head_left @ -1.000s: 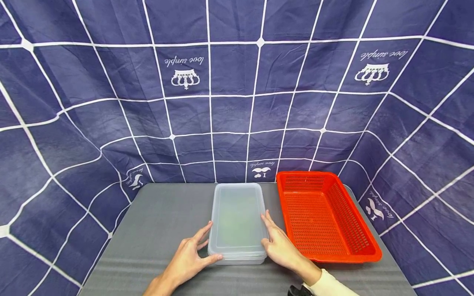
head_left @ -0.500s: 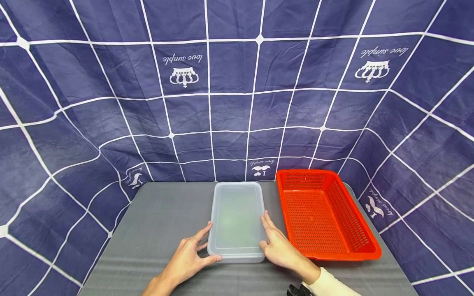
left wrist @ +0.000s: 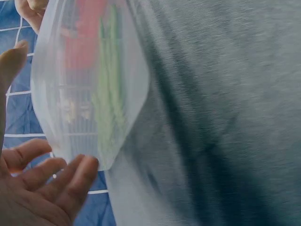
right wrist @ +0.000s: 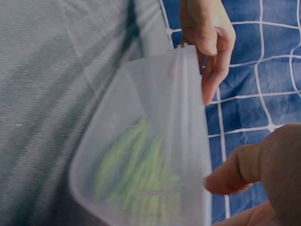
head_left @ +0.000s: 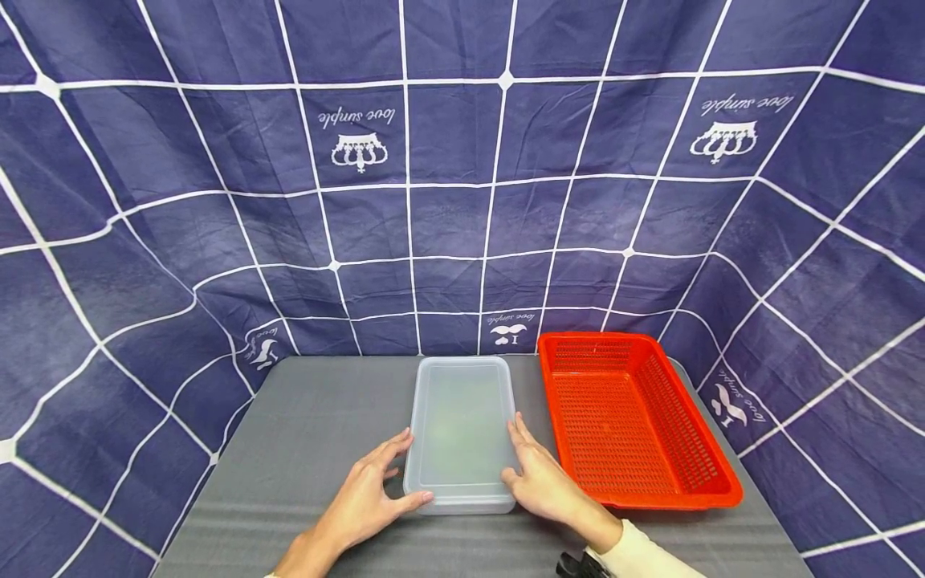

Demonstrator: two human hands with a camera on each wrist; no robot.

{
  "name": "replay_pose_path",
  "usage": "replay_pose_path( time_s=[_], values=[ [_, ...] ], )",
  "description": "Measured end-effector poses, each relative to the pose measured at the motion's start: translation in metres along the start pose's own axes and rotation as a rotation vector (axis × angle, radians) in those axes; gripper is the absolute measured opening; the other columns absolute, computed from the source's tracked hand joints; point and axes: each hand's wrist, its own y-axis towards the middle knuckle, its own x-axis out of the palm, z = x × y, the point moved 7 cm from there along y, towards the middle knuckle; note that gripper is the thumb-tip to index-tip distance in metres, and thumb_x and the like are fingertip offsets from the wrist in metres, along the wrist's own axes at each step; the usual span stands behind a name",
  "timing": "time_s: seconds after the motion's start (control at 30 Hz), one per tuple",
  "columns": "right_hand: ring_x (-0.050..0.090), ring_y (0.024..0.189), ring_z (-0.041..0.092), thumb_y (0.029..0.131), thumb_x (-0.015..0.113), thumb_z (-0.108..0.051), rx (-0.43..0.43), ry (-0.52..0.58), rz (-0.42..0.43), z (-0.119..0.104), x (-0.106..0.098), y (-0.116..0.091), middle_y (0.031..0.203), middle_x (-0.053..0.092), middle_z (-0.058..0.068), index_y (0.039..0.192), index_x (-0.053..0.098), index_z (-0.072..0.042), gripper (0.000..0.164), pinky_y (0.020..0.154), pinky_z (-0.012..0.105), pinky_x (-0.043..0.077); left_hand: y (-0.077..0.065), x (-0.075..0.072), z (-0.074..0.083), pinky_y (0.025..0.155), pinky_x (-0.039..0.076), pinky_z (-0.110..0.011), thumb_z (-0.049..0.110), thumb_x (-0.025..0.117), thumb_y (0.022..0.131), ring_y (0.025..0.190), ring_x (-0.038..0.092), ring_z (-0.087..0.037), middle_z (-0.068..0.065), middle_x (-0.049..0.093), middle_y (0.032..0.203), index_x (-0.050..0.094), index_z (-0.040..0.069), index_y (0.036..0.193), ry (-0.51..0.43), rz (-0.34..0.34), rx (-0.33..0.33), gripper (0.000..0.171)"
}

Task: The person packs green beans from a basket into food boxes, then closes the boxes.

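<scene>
A rectangular translucent plastic food container [head_left: 462, 507] sits on the grey table with its lid [head_left: 462, 425] lying flat over the top. Long green pieces [left wrist: 109, 84] show blurred through its wall in the left wrist view, and green lengths [right wrist: 141, 174] show in the right wrist view too. At the container's near left corner is my left hand [head_left: 364, 498], fingertips along the left side and thumb at the front edge. My right hand [head_left: 545, 482] lies along the right side, fingers extended at the rim and thumb by the lid's edge. Neither hand wraps around the container.
A red perforated plastic basket [head_left: 614, 425] stands on the table just right of the container, close beside my right hand. Behind and at both sides hangs a blue cloth [head_left: 448, 225] with white grid lines. Grey table surface [head_left: 325, 417] extends to the left.
At the front edge, the lid sits lower and flusher on the container than a second ago. My right thumb has shifted slightly left, and my left fingers have moved a little along the side.
</scene>
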Motion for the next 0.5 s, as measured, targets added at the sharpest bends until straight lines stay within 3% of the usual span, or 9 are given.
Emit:
replay_pose_path(
  time_s=[0.1, 0.23, 0.5],
  values=[
    [0.036, 0.173, 0.057, 0.099, 0.074, -0.008, 0.006, -0.014, 0.000, -0.005, -0.005, 0.004, 0.184, 0.026, 0.043, 0.169, 0.039, 0.021, 0.084, 0.140, 0.070, 0.030, 0.009, -0.003, 0.003, 0.114, 0.065, -0.051, 0.056, 0.099, 0.092, 0.151, 0.069, -0.038, -0.011, 0.065, 0.170, 0.062, 0.006, 0.166, 0.085, 0.013, -0.021, 0.097],
    [0.034, 0.174, 0.058, 0.104, 0.074, -0.012, 0.003, -0.059, 0.011, -0.014, -0.016, 0.015, 0.183, 0.027, 0.045, 0.170, 0.036, 0.022, 0.084, 0.141, 0.068, 0.031, 0.025, -0.007, 0.010, 0.124, 0.056, -0.063, 0.060, 0.088, 0.101, 0.158, 0.062, -0.042, -0.013, 0.057, 0.176, 0.063, 0.009, 0.165, 0.186, 0.021, -0.009, 0.086],
    [0.039, 0.172, 0.058, 0.109, 0.070, -0.012, -0.078, -0.167, 0.048, -0.028, -0.035, 0.055, 0.181, 0.036, 0.043, 0.170, 0.037, 0.022, 0.078, 0.142, 0.065, 0.032, 0.069, -0.003, 0.020, 0.128, 0.049, -0.070, 0.056, 0.079, 0.109, 0.161, 0.055, -0.052, -0.026, 0.051, 0.178, 0.055, 0.003, 0.169, 0.243, -0.051, 0.010, 0.083]
  ],
)
